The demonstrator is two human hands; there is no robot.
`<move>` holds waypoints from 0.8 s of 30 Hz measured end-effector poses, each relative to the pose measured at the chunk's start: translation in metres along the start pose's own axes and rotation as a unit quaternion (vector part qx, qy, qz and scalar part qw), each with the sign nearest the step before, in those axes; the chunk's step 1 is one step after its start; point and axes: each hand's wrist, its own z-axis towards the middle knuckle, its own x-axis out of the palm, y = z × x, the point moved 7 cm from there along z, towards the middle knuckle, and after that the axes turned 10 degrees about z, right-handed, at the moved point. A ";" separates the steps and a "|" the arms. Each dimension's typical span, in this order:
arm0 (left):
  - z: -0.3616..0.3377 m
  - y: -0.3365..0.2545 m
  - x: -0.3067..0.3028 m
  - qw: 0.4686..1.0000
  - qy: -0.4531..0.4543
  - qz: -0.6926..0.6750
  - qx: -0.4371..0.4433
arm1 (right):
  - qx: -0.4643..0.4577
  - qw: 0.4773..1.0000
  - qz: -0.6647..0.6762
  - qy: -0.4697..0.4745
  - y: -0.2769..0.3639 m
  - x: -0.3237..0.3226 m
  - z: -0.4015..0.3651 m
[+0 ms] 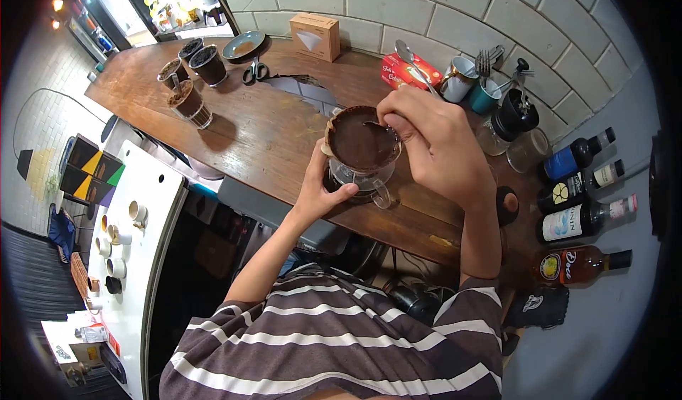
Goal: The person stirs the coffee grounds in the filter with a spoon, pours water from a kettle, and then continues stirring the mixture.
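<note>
My left hand (323,185) is wrapped round the near left side of a clear glass coffee dripper (361,178), thumb in front. A paper filter (329,131) lines the dripper, filled with dark wet coffee grounds (359,143). At the filter's far right rim, my right hand (433,133) has its thumb and forefinger closed in a pinch on the paper edge, which bends inward over the grounds. A metal spoon (406,53) shows beyond the right hand, bowl up, its lower end hidden behind the knuckles. Below the dripper, a glass handle (381,195) sticks out.
Glasses of dark grounds (208,66), scissors (255,72), a plate (244,45) and a tissue box (315,36) stand to the left and back. At right are a red box (398,72), cups with cutlery (486,91) and several syrup bottles (579,222). The counter's front edge (284,195) runs below my hands.
</note>
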 end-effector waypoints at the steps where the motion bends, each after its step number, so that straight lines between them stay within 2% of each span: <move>1: 0.000 -0.001 0.000 1.000 -0.002 -0.006 -0.006 | -0.003 1.000 0.006 0.010 -0.001 0.003 0.000; 10: 0.000 -0.003 -0.001 1.000 -0.003 0.000 0.008 | 0.019 0.999 0.035 0.036 -0.009 0.014 0.000; 15: 0.000 -0.005 0.000 1.000 0.000 -0.007 -0.005 | 0.063 0.993 0.080 0.056 -0.010 0.013 -0.001; 24: -0.002 0.001 0.000 1.000 0.005 -0.008 -0.014 | 0.051 0.994 0.085 0.049 -0.001 0.008 -0.003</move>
